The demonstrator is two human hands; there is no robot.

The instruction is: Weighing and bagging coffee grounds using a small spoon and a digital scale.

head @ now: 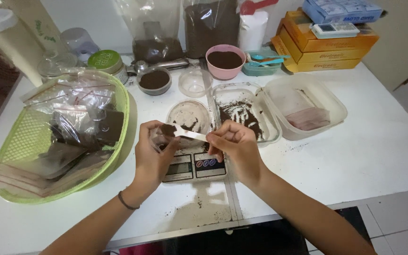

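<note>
The right hand (234,146) grips the handle of a small white plastic spoon (185,133) loaded with dark brown powder, its bowl tipped into the mouth of a small clear plastic bag (159,138) that the left hand (152,151) pinches open. Both hands hover just above a small digital kitchen scale (194,165) near the front edge of the white table (378,151), with a round clear lid (189,115) smeared with powder sitting on the scale's platform behind them. The likeliest slip, as I judge it, is powder missing the narrow bag mouth: the opening is floppy and held by only one hand, so if it sags shut or the spoon tilts, the load would fall onto the scale and the table, where dark grains (199,203) already lie scattered. A loose pinch could also let the bag drop. The spoon's bowl sits right at the left hand's fingertips, touching or just inside the bag, while its handle runs rightward into the right hand's grasp. Behind the right hand a rectangular clear container (260,106) holds more powder, and a larger lidless tub (336,111) stands to its right. Toward the left edge, a green mesh basket (19,141) holds filled bags, well apart from the hands.
</note>
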